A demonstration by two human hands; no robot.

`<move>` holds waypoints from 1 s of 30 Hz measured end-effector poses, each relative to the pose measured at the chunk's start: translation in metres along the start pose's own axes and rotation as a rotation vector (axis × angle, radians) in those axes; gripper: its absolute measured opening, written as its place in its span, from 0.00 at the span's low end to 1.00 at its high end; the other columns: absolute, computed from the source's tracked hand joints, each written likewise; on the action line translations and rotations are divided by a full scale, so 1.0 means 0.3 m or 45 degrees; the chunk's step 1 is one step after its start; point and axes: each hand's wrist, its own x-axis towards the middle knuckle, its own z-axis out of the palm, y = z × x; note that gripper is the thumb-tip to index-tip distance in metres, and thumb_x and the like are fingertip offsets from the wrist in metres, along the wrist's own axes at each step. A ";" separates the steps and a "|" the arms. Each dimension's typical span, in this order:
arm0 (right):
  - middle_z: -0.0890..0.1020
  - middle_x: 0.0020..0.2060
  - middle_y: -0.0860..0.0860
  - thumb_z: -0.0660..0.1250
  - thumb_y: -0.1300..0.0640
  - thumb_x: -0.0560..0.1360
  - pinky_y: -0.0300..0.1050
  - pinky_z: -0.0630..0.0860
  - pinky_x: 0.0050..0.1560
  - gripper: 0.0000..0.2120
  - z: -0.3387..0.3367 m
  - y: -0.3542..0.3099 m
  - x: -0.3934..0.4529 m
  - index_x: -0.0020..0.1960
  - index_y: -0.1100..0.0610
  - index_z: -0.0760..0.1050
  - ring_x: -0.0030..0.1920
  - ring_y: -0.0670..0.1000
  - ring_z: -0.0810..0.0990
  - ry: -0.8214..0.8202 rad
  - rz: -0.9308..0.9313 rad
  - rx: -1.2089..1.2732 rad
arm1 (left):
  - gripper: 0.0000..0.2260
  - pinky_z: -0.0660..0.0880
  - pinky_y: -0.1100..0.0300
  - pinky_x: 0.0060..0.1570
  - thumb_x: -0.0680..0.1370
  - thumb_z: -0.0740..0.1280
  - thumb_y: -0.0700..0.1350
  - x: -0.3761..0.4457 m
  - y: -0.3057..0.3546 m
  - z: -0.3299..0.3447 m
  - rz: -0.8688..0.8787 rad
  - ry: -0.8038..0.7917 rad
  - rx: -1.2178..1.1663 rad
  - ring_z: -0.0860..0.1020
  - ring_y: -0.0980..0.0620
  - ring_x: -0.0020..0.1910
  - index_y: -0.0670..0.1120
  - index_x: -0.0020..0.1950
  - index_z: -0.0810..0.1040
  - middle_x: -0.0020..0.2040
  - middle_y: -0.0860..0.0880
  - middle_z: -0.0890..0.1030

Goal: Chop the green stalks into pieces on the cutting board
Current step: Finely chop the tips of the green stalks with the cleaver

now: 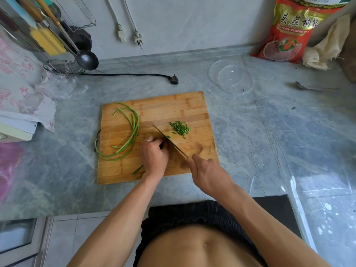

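Observation:
A wooden cutting board [173, 105] lies on the grey marble counter. Long curved green stalks [133, 130] rest on its left half. A small heap of chopped green pieces [180, 128] sits to the right of the blade. My right hand [205, 174] grips the handle of a cleaver [169, 141], whose blade stands edge-down across the board's middle. My left hand [154, 155], fingers curled, holds down a short bunch of stalks right against the blade's left side; their tail end [137, 169] sticks out behind the hand. A ring shows on one left finger.
A clear round bowl [231, 76] stands behind the board to the right, a spoon [308, 87] further right. A black plug and cord [173, 79] lie behind the board. A red bag [289, 31] leans on the wall. Ladle, strainer and cloths crowd the left.

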 end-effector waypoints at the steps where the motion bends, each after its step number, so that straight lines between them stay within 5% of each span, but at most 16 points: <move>1: 0.72 0.29 0.54 0.47 0.43 0.83 0.46 0.64 0.27 0.18 0.004 -0.009 0.015 0.44 0.54 0.65 0.26 0.56 0.69 -0.006 -0.001 0.016 | 0.06 0.67 0.54 0.33 0.71 0.67 0.36 0.000 0.001 -0.001 0.000 0.004 -0.008 0.74 0.42 0.35 0.42 0.39 0.84 0.36 0.44 0.78; 13: 0.75 0.32 0.55 0.47 0.44 0.83 0.47 0.65 0.31 0.17 0.014 -0.033 0.038 0.45 0.54 0.64 0.30 0.57 0.71 -0.028 -0.036 -0.006 | 0.07 0.64 0.54 0.28 0.71 0.69 0.34 -0.001 -0.008 0.001 -0.077 -0.029 -0.023 0.72 0.43 0.32 0.41 0.33 0.81 0.34 0.45 0.76; 23: 0.76 0.32 0.56 0.47 0.43 0.83 0.49 0.69 0.30 0.17 0.014 -0.026 0.038 0.46 0.54 0.64 0.29 0.58 0.72 -0.029 -0.019 0.030 | 0.06 0.69 0.52 0.30 0.73 0.69 0.36 -0.005 -0.013 0.003 -0.066 -0.053 -0.004 0.74 0.42 0.35 0.44 0.38 0.85 0.36 0.45 0.77; 30: 0.71 0.27 0.51 0.48 0.44 0.83 0.45 0.61 0.27 0.18 -0.014 0.007 0.045 0.42 0.54 0.66 0.25 0.52 0.68 -0.023 0.020 0.145 | 0.06 0.70 0.52 0.34 0.76 0.70 0.39 -0.019 -0.026 0.005 0.013 -0.031 0.040 0.74 0.44 0.37 0.46 0.45 0.86 0.38 0.46 0.78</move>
